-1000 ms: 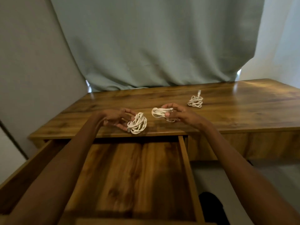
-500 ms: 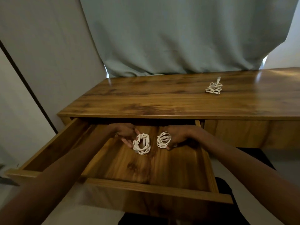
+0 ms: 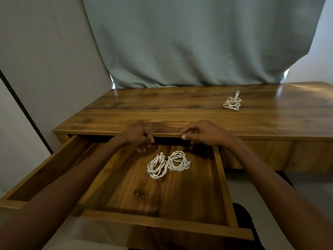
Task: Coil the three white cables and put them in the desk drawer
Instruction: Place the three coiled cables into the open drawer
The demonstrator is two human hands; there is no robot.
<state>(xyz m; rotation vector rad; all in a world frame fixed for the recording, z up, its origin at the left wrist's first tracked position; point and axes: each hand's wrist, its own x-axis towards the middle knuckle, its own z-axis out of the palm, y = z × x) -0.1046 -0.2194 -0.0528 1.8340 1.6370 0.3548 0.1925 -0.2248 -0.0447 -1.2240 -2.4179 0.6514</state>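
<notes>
In the open drawer (image 3: 219,179), toward its back right: two coiled white cables (image 3: 156,166) (image 3: 178,161) lying side by side, touching or nearly so. Above the drawer at the table's (image 3: 162,112) front edge: left hand (image 3: 137,137) and right hand (image 3: 205,131), loosely curled, holding nothing. Near the table's back right: third cable (image 3: 232,103), bundled, well apart from both hands. Risks: loosening of the unsecured coils on drawer closure; snagging of a loop at the drawer's back; unravelling of the third bundle if lifted by its upright plug end.
</notes>
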